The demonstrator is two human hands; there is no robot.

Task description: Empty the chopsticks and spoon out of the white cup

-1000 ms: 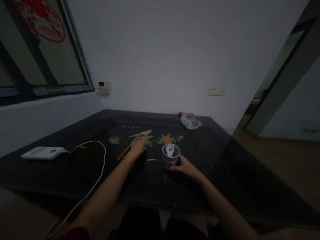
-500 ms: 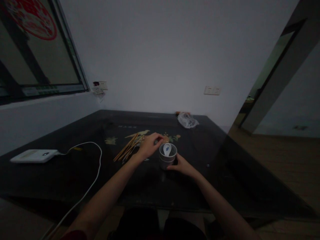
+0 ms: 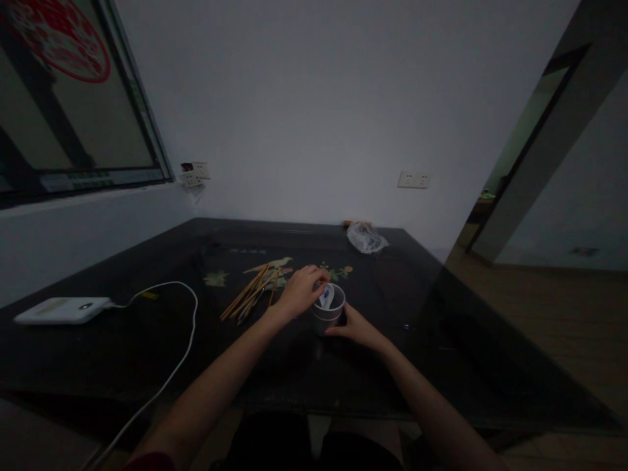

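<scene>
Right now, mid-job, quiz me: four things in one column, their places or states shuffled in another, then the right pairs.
1. Right hand
2. White spoon
3. Chopsticks
4. Plastic bag

A. Near the table's far edge, by the wall
B. Loosely bunched, left of the left hand
C. Gripping the cup's side
D. Inside the cup

Pairs: 1-C, 2-D, 3-B, 4-A

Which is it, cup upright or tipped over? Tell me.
Upright: the cup stands on the table, rim facing up, with the white spoon inside and the right hand at its side.
</scene>
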